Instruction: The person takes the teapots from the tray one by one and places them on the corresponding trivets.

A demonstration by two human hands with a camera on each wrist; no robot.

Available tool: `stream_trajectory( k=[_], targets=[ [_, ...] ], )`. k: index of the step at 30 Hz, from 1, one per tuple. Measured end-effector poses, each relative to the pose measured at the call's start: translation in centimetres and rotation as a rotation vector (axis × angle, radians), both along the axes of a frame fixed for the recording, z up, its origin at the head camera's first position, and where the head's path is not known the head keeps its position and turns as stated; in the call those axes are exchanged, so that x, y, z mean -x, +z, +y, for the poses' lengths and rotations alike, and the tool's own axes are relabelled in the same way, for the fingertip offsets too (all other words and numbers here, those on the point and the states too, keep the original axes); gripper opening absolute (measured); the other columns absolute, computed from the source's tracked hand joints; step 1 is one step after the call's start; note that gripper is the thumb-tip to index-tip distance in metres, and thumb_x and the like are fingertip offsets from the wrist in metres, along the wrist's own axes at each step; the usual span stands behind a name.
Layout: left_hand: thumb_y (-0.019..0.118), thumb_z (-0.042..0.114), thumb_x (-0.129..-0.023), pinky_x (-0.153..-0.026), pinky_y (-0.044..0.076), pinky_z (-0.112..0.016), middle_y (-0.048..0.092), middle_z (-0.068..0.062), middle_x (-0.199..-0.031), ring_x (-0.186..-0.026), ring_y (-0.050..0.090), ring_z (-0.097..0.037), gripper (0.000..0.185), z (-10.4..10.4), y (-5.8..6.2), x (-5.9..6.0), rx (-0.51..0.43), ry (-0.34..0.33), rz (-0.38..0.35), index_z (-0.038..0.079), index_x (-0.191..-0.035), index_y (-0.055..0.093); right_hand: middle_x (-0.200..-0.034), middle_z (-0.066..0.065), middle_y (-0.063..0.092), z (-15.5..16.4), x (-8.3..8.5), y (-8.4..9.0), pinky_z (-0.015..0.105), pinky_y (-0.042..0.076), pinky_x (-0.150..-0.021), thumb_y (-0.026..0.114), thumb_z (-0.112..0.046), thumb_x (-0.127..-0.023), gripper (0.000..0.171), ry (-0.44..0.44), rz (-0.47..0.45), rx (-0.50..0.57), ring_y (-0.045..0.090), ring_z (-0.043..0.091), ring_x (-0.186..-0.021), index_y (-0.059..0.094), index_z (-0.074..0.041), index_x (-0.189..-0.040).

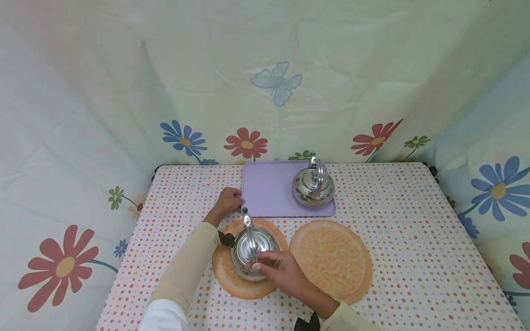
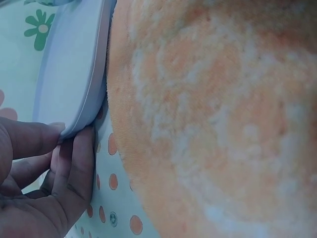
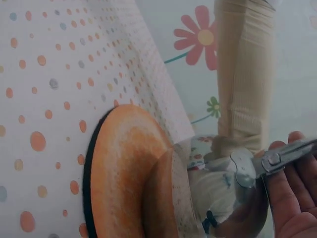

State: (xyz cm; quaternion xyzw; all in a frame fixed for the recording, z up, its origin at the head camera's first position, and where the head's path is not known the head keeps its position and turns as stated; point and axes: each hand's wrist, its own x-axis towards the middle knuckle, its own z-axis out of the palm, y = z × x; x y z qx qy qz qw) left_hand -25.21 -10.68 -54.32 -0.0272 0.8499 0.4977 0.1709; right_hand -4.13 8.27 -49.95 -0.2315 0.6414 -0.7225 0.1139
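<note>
My left hand (image 1: pixel 229 201) pinches the lilac tray (image 1: pixel 265 188) at its near left corner. In the left wrist view the thumb lies over the tray's rim and the other fingers are beneath it. A shiny metal kettle (image 1: pixel 240 255) overlaps the left round bread-print mat (image 1: pixel 223 278); its spout points to the far side in the head view. My right hand (image 1: pixel 285 273) grips the upright handle of this kettle, with fingers and thumb about the bar. The right wrist view has the kettle's mirror-like body (image 3: pixel 223 193) close against the mat (image 3: pixel 129 148).
A second metal kettle (image 1: pixel 312 195) stands on the tray's right end. Right of the first mat lies another round bread-print mat (image 1: pixel 335 257). Both are on a polka-dot tablecloth (image 1: pixel 414 239). A flowered curtain (image 1: pixel 331 92) hangs behind the table and along its sides.
</note>
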Motion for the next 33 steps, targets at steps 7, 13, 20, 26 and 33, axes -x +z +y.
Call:
stream_trajectory(
  k=[7, 13, 20, 26, 33],
  targets=[
    [0.061, -0.003, -0.087, -0.065, 0.059, -0.03, 0.062, -0.015, -0.096, -0.079, 0.067, -0.023, 0.041, 0.0, 0.0, 0.0, -0.03, -0.007, -0.004, -0.011, -0.127, 0.057, -0.107, 0.026, 0.067, 1.2, 0.8, 0.7, 0.03, 0.055, -0.085, 0.066, -0.004, -0.091, 0.034, -0.09, -0.066, -0.027, 0.067, 0.017, -0.1, 0.06, 0.015, -0.118],
    [0.061, -0.003, -0.087, -0.064, 0.058, -0.03, 0.062, -0.015, -0.095, -0.076, 0.065, -0.02, 0.039, -0.1, 0.1, 0.0, -0.038, 0.001, -0.016, -0.01, -0.125, 0.058, -0.108, 0.022, 0.068, 2.1, 1.4, 0.9, 0.03, 0.052, -0.089, 0.067, -0.006, -0.091, 0.036, -0.166, -0.071, -0.012, 0.066, 0.021, -0.104, 0.059, 0.013, -0.12],
    [0.061, -0.002, -0.087, -0.064, 0.058, -0.03, 0.062, -0.015, -0.096, -0.076, 0.066, -0.02, 0.039, -0.1, -0.2, 0.2, -0.034, 0.0, -0.026, -0.01, -0.126, 0.058, -0.107, 0.018, 0.069, 3.1, 2.4, 1.0, 0.03, 0.053, -0.089, 0.065, -0.003, -0.092, 0.031, -0.233, -0.01, -0.061, 0.067, 0.019, -0.102, 0.061, 0.011, -0.119],
    [0.06, -0.003, -0.088, -0.063, 0.058, -0.03, 0.062, -0.015, -0.094, -0.076, 0.067, -0.022, 0.038, 0.0, 0.0, 0.0, -0.034, -0.004, -0.003, -0.011, -0.125, 0.058, -0.106, 0.018, 0.07, 4.1, 3.0, 1.0, 0.029, 0.053, -0.087, 0.065, -0.004, -0.092, 0.03, -0.3, 0.013, -0.119, 0.067, 0.024, -0.102, 0.061, 0.01, -0.118],
    [0.06, -0.002, -0.089, -0.064, 0.058, -0.03, 0.062, -0.016, -0.095, -0.077, 0.067, -0.022, 0.039, 0.1, 0.2, -0.1, -0.023, -0.003, -0.014, -0.01, -0.127, 0.057, -0.107, 0.018, 0.069, 4.9, 3.3, 1.3, 0.026, 0.054, -0.085, 0.064, -0.001, -0.092, 0.03, -0.352, 0.011, -0.123, 0.067, 0.028, -0.102, 0.061, 0.008, -0.12]
  ],
)
